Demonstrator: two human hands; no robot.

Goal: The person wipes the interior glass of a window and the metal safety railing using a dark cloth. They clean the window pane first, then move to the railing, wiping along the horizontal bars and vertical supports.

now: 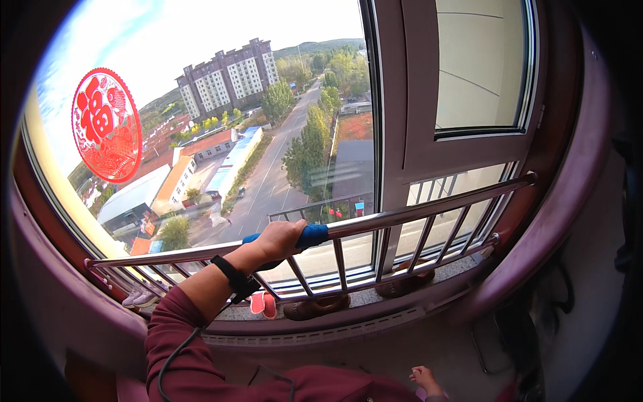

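My left hand (281, 238) grips a blue cloth (314, 236) that is wrapped over the shiny metal top rail (432, 208) of a window guard railing. Cloth shows on both sides of the fist, and part of it hangs below the rail. A black strap with a small device (243, 286) and a cable sits on the left wrist. Low in the picture, my right hand (425, 379) is beside my body, well away from the rail. Its fingers look partly curled, and whether they hold anything is unclear.
Behind the bars, the stone sill (359, 300) carries brown shoes (316, 306), red slippers (263, 305) and pale sneakers (143, 295). A red round decal (106, 125) is on the large window pane. A vented ledge (321, 331) runs below. A dark chair (520, 331) stands at right.
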